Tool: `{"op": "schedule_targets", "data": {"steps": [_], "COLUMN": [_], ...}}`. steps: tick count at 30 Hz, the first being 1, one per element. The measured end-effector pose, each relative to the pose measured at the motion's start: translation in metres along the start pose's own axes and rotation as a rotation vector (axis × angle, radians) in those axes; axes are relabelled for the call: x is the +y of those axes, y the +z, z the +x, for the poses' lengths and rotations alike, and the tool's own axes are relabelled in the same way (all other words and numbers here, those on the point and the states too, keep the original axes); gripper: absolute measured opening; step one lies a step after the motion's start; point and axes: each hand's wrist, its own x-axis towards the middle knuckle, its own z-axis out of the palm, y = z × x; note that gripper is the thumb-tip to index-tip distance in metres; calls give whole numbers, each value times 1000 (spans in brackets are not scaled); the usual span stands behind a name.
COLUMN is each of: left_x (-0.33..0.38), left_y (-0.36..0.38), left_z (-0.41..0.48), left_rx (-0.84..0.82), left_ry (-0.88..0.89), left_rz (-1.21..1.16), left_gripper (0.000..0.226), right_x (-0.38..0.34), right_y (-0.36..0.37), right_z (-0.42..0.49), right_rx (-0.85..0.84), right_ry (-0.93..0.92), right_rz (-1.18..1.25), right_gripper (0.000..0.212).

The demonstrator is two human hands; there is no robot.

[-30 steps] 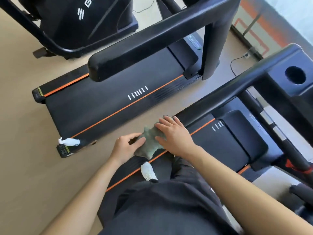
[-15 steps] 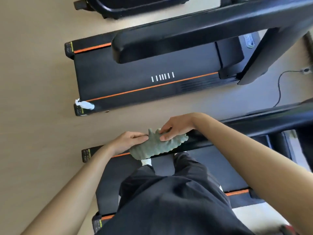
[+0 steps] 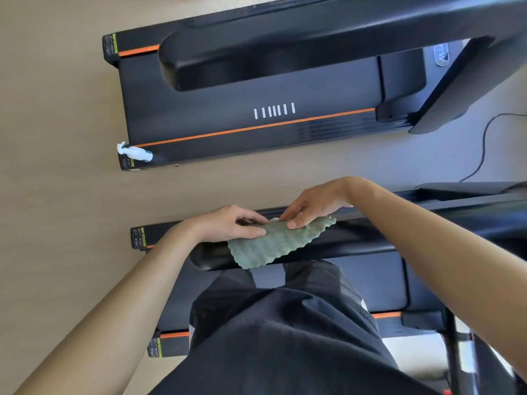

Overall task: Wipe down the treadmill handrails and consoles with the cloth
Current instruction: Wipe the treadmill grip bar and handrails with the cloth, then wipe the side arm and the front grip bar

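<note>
Cloth (image 3: 273, 243) draped over the near handrail (image 3: 370, 238), both hands on it.
Left hand (image 3: 228, 223) pinches its left edge between thumb and fingers; right hand (image 3: 310, 203) seems to pinch the upper edge, fingertips partly hidden, so we can't be sure. We read the two-handed hold as spreading the cloth flat to wrap the handrail for a wiping stroke. Spray bottle (image 3: 134, 152) lies on the far treadmill (image 3: 256, 129).

The left hand (image 3: 225, 225) and right hand (image 3: 313, 203) both pinch a green cloth (image 3: 273, 243) draped over the near black handrail (image 3: 370, 238)
</note>
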Motion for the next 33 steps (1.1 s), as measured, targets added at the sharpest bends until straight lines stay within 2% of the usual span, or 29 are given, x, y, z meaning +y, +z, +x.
{"op": "schedule_targets", "data": {"steps": [5,12,21,24,27,31,33], "left_x": [34,88,159,183,203,213,212], "left_y": [11,32,62,72,83,95,98], "left_z": [34,73,123,136,147,150,144], "left_rx": [-61,-92,-99,-90,-67,-52,-15], "left_ry": [18,89,228,261,293,321,336], "left_rz": [-7,-13,45,39,63,52,77], "left_gripper": [62,59,62,57,66,51,59], "right_x": [36,81,127,141,151,161,162], "right_y": [-1,4,19,28,39,63,77], "right_z": [-33,-94,-165,-184,-199,-198,-193], "right_rx": [54,207,388,463,544,694,782], "right_ry": [45,113,230,289,377,443,429], "right_rz": [-3,23,-23,-42,-105,-147,-129], "right_gripper": [53,45,53,58,65,71,69]}}
